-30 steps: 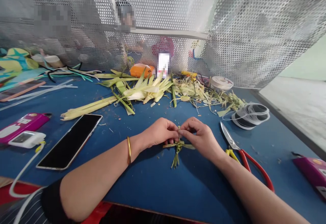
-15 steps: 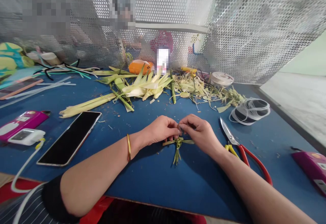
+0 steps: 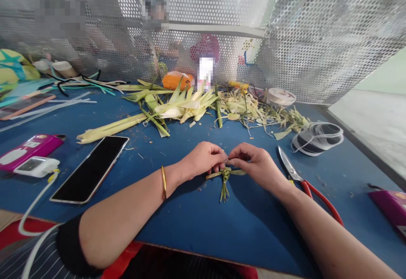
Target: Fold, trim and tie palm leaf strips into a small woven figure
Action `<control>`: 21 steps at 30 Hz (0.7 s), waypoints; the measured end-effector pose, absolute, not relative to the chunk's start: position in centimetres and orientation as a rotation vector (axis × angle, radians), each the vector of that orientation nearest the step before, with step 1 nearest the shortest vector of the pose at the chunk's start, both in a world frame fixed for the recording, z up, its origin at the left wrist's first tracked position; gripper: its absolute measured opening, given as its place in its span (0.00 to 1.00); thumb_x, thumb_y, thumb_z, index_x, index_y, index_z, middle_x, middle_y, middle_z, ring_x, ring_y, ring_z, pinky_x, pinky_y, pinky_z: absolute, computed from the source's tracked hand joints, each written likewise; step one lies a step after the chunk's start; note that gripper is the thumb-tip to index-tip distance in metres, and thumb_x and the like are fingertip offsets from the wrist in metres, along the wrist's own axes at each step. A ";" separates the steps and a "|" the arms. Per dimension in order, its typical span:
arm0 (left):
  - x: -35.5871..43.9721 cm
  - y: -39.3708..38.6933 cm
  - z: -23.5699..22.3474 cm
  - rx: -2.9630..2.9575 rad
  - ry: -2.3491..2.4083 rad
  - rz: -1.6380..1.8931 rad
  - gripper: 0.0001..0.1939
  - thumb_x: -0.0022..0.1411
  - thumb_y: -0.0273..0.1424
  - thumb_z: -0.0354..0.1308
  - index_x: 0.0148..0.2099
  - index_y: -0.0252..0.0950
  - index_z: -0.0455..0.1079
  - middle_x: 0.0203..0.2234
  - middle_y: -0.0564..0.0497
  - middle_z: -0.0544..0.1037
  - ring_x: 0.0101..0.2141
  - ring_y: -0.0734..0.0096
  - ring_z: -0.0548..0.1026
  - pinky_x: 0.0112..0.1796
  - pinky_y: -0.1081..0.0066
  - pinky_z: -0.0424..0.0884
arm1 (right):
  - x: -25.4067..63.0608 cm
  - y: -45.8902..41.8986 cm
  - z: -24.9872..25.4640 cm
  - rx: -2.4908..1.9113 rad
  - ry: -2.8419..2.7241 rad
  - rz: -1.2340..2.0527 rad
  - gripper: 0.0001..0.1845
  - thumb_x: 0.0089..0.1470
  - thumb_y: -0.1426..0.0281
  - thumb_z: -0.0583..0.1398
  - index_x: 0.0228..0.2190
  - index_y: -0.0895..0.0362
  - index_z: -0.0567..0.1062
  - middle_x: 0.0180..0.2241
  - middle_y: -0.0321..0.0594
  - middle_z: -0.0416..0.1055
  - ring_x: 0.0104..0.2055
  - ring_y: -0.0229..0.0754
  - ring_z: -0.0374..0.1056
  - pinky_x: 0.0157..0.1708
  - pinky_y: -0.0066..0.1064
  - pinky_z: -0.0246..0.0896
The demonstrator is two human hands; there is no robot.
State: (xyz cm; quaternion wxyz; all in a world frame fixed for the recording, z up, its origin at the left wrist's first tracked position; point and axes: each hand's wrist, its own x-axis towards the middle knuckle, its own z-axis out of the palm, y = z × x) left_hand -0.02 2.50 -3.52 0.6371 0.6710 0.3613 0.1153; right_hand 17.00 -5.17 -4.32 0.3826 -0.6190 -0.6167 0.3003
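Two hands pinching leaf figure at far end, exact hold hidden. Keep pull even; leaf may split.

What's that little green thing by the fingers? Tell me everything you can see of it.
The small green figure looks made of dried leaf strips. Its middle is knotted or plaited, two flat strips stick out sideways like arms, and below a narrow neck a frayed tuft spreads toward the person. The fingertips of the left hand and right hand meet at its far end, hiding that part. Whether it rests on the blue table is hard to tell.
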 end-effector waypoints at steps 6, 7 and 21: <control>0.2 2.4 -3.2 1.528 0.839 0.229 0.10 0.59 0.30 0.55 0.26 0.34 0.68 0.20 0.55 0.72 0.20 0.80 0.66 0.19 0.78 0.60 | 16.8 -5.1 -4.4 -1.572 -1.536 0.786 0.08 0.50 0.64 0.61 0.27 0.55 0.74 0.25 0.35 0.71 0.27 0.38 0.63 0.26 0.29 0.55; 0.2 2.4 -3.1 1.528 0.842 0.231 0.10 0.59 0.30 0.55 0.26 0.34 0.68 0.19 0.55 0.71 0.20 0.80 0.66 0.19 0.78 0.60 | 16.8 -5.1 -4.4 -1.571 -1.537 0.781 0.08 0.50 0.64 0.62 0.27 0.56 0.74 0.25 0.35 0.71 0.27 0.38 0.63 0.26 0.29 0.56; 0.2 2.5 -2.9 1.528 0.850 0.233 0.11 0.60 0.28 0.53 0.25 0.34 0.67 0.19 0.55 0.71 0.19 0.79 0.66 0.18 0.78 0.61 | 16.0 -5.6 -4.2 -1.516 -1.798 0.434 0.08 0.54 0.74 0.60 0.25 0.55 0.70 0.26 0.35 0.68 0.29 0.37 0.63 0.29 0.27 0.55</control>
